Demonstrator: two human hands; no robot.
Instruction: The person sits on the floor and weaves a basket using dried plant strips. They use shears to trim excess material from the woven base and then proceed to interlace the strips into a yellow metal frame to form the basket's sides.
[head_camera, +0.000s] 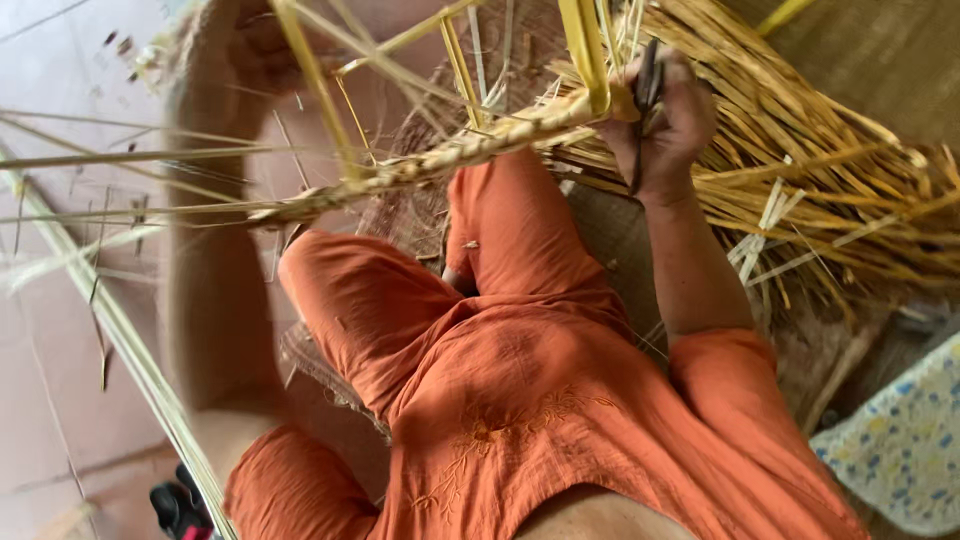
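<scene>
I am watching the right hand (662, 118) closing around a dark, thin tool (645, 95) (scissors or a knife, I cannot tell which) and pressing against the braided straw rim (440, 160) where a yellow upright stake (585, 50) is crossing it. The left hand (235, 55) is reaching up at the far end of the same work, blurred, fingers curling around straw strands, though I cannot tell how firmly it is gripping. The rim is running across the orange-clad knees (500, 250), with a bundle of loose straw (800, 170) lying to the right on a woven mat (880, 60). A patterned cushion (900, 440) is sitting nearby on the tiled floor (50, 380).
</scene>
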